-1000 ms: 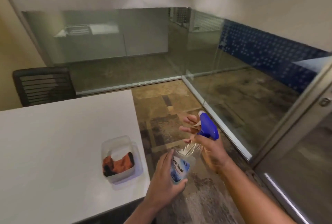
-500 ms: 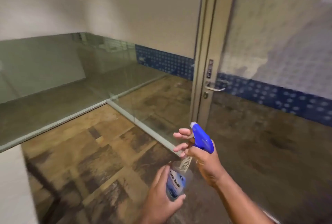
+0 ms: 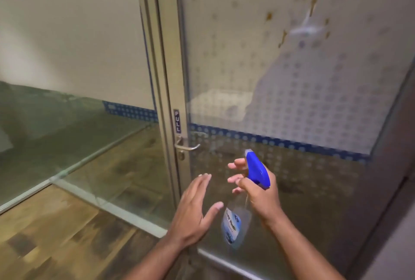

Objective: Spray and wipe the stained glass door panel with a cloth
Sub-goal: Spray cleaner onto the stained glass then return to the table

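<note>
A glass door panel (image 3: 258, 73) with a dotted frosted film fills the right half of the view; brown drip stains (image 3: 312, 5) mark its upper right. My right hand (image 3: 258, 192) grips the neck of a clear spray bottle (image 3: 233, 223) with a blue trigger head (image 3: 258, 170), held low in front of the door, nozzle up and to the left. My left hand (image 3: 195, 210) is open, fingers spread, just left of the bottle and apart from it. No cloth is in view.
The door's metal frame (image 3: 166, 77) carries a PULL label (image 3: 177, 121) and a lever handle (image 3: 186, 146). A fixed glass wall (image 3: 67, 122) runs to the left, with a floor rail (image 3: 112, 205) along its base. Brown patterned floor (image 3: 56, 234) lies at lower left.
The view has swung right from the table to the door. My left hand has let go of the bottle's body and opened; the right hand keeps the bottle.
</note>
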A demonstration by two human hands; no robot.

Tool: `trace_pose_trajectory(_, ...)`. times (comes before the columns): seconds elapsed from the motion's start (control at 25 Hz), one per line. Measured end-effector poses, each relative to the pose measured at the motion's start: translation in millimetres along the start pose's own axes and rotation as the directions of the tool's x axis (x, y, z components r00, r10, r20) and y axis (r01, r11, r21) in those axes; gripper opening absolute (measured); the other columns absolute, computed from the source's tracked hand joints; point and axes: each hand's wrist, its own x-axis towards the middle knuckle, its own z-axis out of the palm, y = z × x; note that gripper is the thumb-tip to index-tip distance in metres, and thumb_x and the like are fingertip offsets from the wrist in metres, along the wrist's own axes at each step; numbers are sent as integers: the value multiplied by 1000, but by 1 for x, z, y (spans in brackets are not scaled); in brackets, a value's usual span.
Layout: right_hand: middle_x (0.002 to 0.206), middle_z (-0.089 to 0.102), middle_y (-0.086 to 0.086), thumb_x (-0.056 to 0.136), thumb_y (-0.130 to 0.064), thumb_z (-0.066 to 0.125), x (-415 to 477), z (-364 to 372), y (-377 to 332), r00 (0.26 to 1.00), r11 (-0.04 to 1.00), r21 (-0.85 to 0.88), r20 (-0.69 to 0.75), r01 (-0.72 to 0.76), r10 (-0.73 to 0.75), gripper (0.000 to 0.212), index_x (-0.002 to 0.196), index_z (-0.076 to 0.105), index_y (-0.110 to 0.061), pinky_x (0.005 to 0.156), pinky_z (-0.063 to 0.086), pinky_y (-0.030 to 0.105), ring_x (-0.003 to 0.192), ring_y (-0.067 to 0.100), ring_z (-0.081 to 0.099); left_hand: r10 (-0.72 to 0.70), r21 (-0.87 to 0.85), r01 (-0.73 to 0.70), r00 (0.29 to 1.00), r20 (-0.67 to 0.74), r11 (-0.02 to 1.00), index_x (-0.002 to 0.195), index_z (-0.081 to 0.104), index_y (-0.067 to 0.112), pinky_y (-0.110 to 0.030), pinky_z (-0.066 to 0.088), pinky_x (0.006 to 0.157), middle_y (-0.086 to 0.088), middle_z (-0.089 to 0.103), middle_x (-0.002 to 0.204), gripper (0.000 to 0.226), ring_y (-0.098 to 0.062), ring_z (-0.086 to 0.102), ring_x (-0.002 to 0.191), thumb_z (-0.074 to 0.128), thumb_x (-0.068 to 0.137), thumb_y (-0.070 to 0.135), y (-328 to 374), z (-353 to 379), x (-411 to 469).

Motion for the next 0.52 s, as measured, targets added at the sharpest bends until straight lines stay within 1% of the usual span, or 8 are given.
trace_pose_trajectory(0.08,109,82,2,78,-8,74,22,-12,-11,996,998,-33,-72,58,-60,32,109,74,-17,64,62,31,85,22,79,108,108,-104,994,-30,989,173,30,23,-33,16,139,5,30,180,93,-7,18,170,30,103,84,9,-2,54)
trace_pose_trajectory(0.12,107,82,0,82,-3,77,34,-17,-19,990,994,-55,-100,89,-94,29,107,75,-17,64,63,32,85,20,79,158,150,-150,986,-43,977,173,31,21,-34,15,140,1,31,180,93,-12,20,170,28,104,83,16,-5,82)
trace_pose_trajectory(0.2,103,80,-3,89,8,76,56,-22,-35,976,984,-102,-146,147,-161,30,105,75,-16,64,66,38,83,20,78,253,221,-233,965,-70,947,172,33,15,-42,19,140,-7,33,179,92,-22,24,170,27,106,79,27,-13,135)
trace_pose_trajectory(0.24,101,79,-4,89,9,75,67,-23,-45,964,976,-121,-173,181,-200,29,104,75,-16,64,67,40,82,21,77,299,253,-269,950,-88,929,171,35,12,-48,22,139,-11,34,178,91,-27,27,169,29,107,76,32,-18,162)
trace_pose_trajectory(0.28,100,77,-4,88,5,76,76,-22,-56,949,966,-139,-201,217,-242,26,103,75,-16,63,67,41,81,23,76,340,285,-298,934,-109,911,170,36,10,-52,25,138,-15,35,178,89,-32,29,168,33,107,73,38,-24,189)
trace_pose_trajectory(0.36,97,75,-5,82,-8,75,95,-18,-81,908,940,-184,-259,287,-328,21,97,77,-22,61,68,40,80,31,74,412,346,-341,898,-155,874,169,37,6,-56,25,137,-18,34,178,87,-38,29,168,39,107,67,50,-37,247)
trace_pose_trajectory(0.44,89,73,-4,79,-13,71,114,-14,-106,872,918,-229,-306,323,-382,19,92,76,-27,57,66,39,81,35,73,477,408,-367,853,-210,836,168,38,3,-58,25,136,-22,34,177,86,-42,30,167,40,107,64,65,-56,304)
trace_pose_trajectory(0.52,84,71,1,79,-16,67,133,-9,-130,834,892,-296,-342,343,-434,18,89,74,-28,53,64,36,79,37,71,527,451,-378,806,-270,809,167,37,1,-58,23,135,-24,32,178,88,-45,28,167,40,107,63,79,-77,357)
